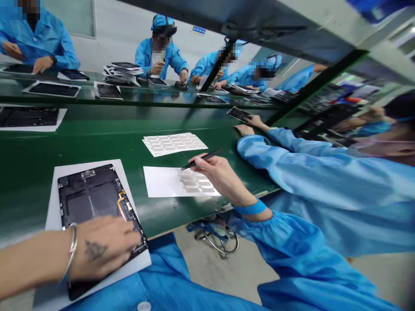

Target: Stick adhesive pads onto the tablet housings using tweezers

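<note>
My left hand (100, 248) lies across the lower part of an opened tablet (86, 198), its fingers stretched out flat and slightly blurred. Dark internals and an orange flex cable (121, 201) show in the tablet, which rests on a white sheet (51, 207). Closed around black tweezers (202, 159), my right hand (223, 175) hovers over a white sheet of grey stickers (162, 181). The tips of the tweezers point left, above the stickers; whether they touch the sheet I cannot tell.
Another sticker sheet (175, 143) lies farther back on the green bench (106, 144). A second opened tablet (29, 117) is at the far left. Close on my right, a co-worker's sleeves (292, 168) reach over the bench. More people sit opposite, beside stacked tablets (122, 72).
</note>
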The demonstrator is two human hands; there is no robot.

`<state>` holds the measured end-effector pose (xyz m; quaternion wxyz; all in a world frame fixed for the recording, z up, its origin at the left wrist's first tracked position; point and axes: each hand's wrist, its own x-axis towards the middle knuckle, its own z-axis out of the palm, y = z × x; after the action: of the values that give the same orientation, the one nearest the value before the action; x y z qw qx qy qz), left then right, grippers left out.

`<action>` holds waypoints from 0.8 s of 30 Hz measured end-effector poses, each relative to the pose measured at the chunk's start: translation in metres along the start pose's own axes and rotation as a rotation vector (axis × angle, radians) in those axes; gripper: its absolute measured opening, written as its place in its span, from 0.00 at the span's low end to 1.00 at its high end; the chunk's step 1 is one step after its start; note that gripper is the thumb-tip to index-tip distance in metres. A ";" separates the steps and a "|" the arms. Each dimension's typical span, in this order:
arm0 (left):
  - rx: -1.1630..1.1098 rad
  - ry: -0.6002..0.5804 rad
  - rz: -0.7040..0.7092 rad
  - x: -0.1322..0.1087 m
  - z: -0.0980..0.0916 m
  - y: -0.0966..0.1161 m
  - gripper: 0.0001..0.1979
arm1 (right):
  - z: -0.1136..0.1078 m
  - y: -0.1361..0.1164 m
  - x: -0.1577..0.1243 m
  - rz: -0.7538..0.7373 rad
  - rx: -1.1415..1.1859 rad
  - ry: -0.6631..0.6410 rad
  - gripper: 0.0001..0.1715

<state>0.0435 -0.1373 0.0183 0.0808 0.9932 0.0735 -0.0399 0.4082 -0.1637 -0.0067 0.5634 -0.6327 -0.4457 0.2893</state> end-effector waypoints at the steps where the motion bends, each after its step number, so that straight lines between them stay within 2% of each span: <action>1: 0.021 -0.001 0.055 0.022 -0.004 -0.012 0.09 | -0.007 0.006 -0.002 0.033 -0.004 -0.016 0.29; 5: 0.123 0.162 0.180 0.123 -0.008 -0.047 0.18 | -0.029 0.014 -0.016 0.140 -0.035 -0.129 0.30; 7: 0.099 0.149 0.256 0.163 0.001 -0.053 0.25 | -0.037 0.013 -0.022 0.185 -0.062 -0.174 0.30; 9: 0.057 0.083 0.295 0.186 0.011 -0.052 0.27 | -0.043 0.013 -0.025 0.206 -0.093 -0.197 0.30; 13: -0.026 0.019 0.301 0.196 0.024 -0.050 0.26 | -0.046 0.010 -0.027 0.200 -0.143 -0.231 0.27; 24: -0.041 0.097 0.315 0.197 0.029 -0.050 0.24 | -0.047 -0.004 -0.020 0.288 -0.166 -0.254 0.25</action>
<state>0.2285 -0.0660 -0.0364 0.1025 0.9914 -0.0786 0.0229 0.4398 -0.2030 0.0037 0.4017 -0.6925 -0.4404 0.4064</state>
